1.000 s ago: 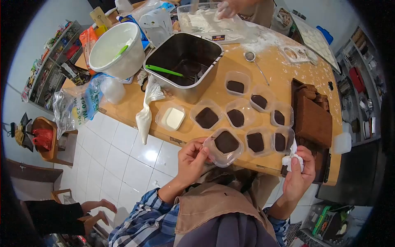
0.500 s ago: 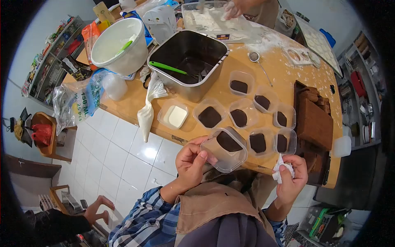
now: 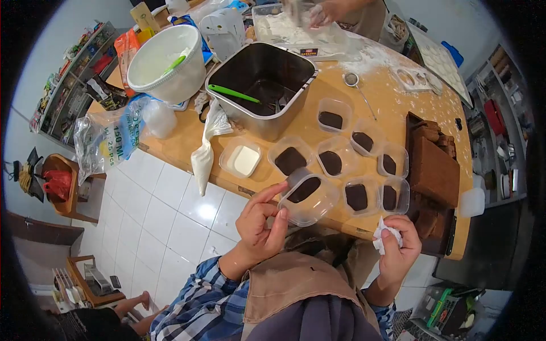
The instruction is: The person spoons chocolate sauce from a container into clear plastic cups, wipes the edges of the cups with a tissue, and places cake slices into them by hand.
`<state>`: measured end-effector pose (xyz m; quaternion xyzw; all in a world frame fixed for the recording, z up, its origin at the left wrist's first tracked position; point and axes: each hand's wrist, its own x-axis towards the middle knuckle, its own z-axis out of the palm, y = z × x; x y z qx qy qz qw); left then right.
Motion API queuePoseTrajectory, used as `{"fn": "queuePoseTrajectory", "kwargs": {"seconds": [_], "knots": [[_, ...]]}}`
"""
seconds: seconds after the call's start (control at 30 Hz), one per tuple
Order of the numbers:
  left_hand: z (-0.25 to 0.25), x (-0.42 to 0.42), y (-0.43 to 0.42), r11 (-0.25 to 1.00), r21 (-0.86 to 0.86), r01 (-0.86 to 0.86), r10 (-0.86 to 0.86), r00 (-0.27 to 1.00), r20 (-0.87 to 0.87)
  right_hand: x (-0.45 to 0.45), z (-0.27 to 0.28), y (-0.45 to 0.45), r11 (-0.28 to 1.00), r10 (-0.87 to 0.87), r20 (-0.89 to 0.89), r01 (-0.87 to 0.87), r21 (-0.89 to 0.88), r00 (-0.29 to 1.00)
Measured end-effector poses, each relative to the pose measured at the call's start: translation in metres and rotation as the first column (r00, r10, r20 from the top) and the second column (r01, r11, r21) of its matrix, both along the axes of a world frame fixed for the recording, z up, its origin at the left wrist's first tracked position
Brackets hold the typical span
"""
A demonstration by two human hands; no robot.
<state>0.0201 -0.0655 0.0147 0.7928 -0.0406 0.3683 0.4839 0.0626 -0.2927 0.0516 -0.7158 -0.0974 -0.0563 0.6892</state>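
My left hand (image 3: 261, 224) grips the near-left side of a clear plastic container (image 3: 311, 213), thumb and fingers at its rim. A dark chocolate-coloured layer shows in it. It is held at the table edge, overlapping the view of another container (image 3: 289, 152) with a dark base. My right hand (image 3: 401, 244) is closed around a crumpled white tissue (image 3: 385, 236), to the right of the held container. Several similar containers (image 3: 357, 196) with dark layers stand in front of my hands. One container (image 3: 241, 159) holds a cream-white layer instead.
A large metal pan (image 3: 267, 116) with dark mixture and a green-handled spatula (image 3: 234, 94) stands behind. Left are a white bowl (image 3: 165, 74) and a filled piping bag (image 3: 203, 156). Brown cake slabs (image 3: 435, 170) sit right. A co-worker's hand (image 3: 325, 12) is over a floury tray (image 3: 284, 31).
The held container has moved slightly left and up and is turned differently. My right hand has shifted a little left with the tissue. The co-worker's hand and the person at lower left have moved.
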Motion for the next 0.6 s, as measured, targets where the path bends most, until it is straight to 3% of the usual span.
{"fn": "queuePoseTrajectory", "kwargs": {"seconds": [0.13,0.27,0.37,0.47,0.6], "knots": [[-0.002,-0.001,0.002,1.0,-0.015,0.025,-0.026,0.997,-0.071,-0.002,0.001,0.001,1.0,-0.027,-0.027,0.027,0.015,0.999],[-0.007,-0.002,-0.001,0.915,-0.402,0.04,-0.161,0.949,-0.273,0.002,-0.008,-0.001,0.979,-0.2,-0.022,0.201,0.038,0.98],[-0.011,0.002,-0.003,0.791,-0.611,0.037,-0.287,0.904,-0.316,0.004,-0.011,-0.001,0.951,-0.236,-0.047,0.241,0.196,0.971],[-0.012,0.002,-0.004,0.664,-0.747,0.01,-0.401,0.848,-0.345,0.003,0.005,0.012,0.961,-0.076,0.014,0.069,0.267,0.997],[-0.007,0.005,-0.004,0.564,-0.825,-0.04,-0.474,0.802,-0.363,0.005,0.004,0.018,0.996,0.012,0.033,-0.015,0.089,0.999]]}}
